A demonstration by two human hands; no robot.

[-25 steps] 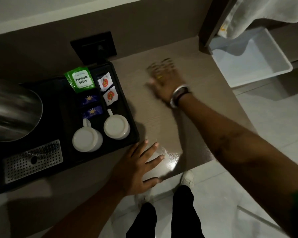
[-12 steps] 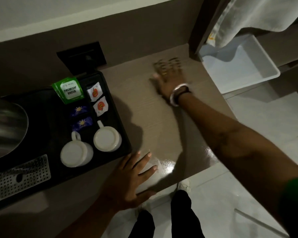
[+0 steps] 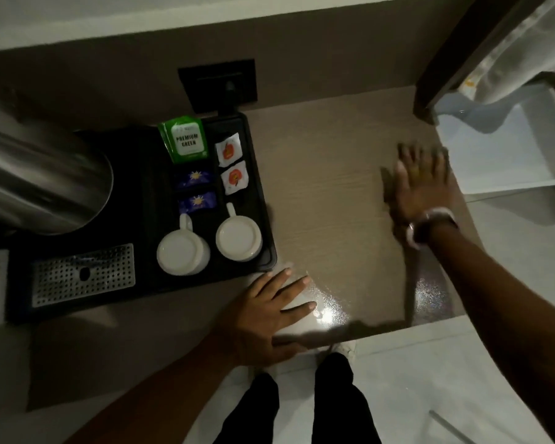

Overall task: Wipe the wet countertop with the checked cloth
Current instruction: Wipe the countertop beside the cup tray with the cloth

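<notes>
The wood-grain countertop (image 3: 327,203) gleams wet near its front edge, between my two hands. My right hand (image 3: 422,181) lies flat and motion-blurred on the right side of the counter, close to its right edge. It presses down on the checked cloth (image 3: 387,187), of which only a dark blurred fringe shows beside the palm; the rest is hidden under the hand. My left hand (image 3: 269,312) rests flat at the front edge with fingers spread, holding nothing, just in front of the tray's corner.
A black tray (image 3: 263,193) on the left carries a steel kettle (image 3: 39,181), two upturned white cups (image 3: 183,251), tea sachets (image 3: 185,142) and a drip grate (image 3: 84,274). A wall socket (image 3: 218,84) sits behind. A white bin (image 3: 507,155) stands past the counter's right edge under a dark panel (image 3: 455,52).
My right hand has slid with the cloth from the back middle of the counter to the right and nearer to me. My left hand stays planted at the front edge.
</notes>
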